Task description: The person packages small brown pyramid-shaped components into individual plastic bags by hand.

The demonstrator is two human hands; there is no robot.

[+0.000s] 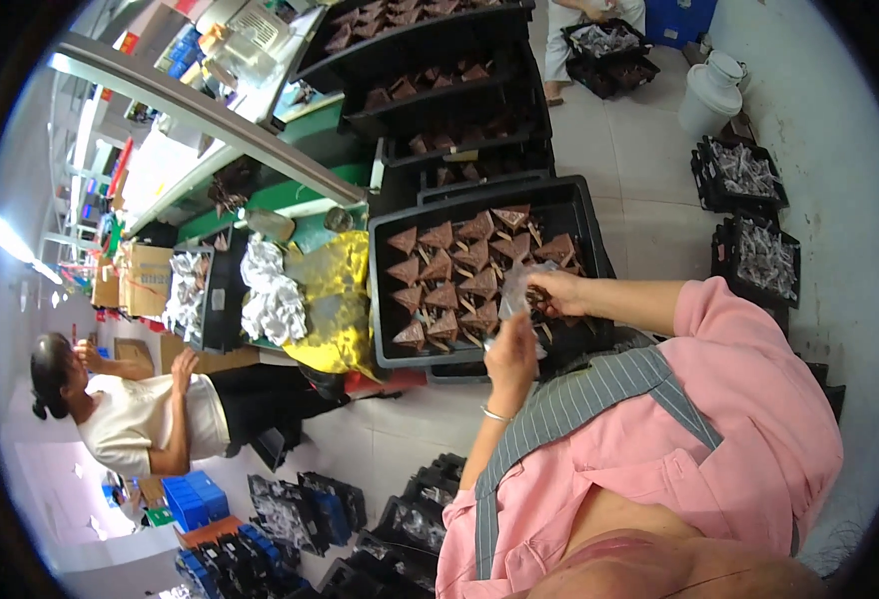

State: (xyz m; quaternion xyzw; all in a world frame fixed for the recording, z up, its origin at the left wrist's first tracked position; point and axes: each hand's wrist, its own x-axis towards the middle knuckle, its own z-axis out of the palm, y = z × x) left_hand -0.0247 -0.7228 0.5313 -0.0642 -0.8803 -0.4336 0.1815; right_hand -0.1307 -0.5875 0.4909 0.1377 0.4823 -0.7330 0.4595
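Observation:
Over the right side of a black tray (378, 309), both of my hands are close together around a crumpled clear plastic bag (514, 290). My left hand (512, 354), with a bangle at the wrist, pinches the lower end of this bag. My right hand (556, 293) is closed at the bag's other side; something dark shows at its fingertips, too small to make out. In the tray lie rows of brown triangular pieces (439, 237) with pale sticks beside them. My right hand and forearm hide part of the tray's right side.
Black trays with more brown pieces (430, 85) rise behind. A yellow sheet (335, 299) and silvery wrapped bundles (270, 290) lie left. A person (150, 409) stands farther left. Filled crates (759, 250) and a white bucket (709, 95) stand along the right wall; another person (584, 30) sits beyond.

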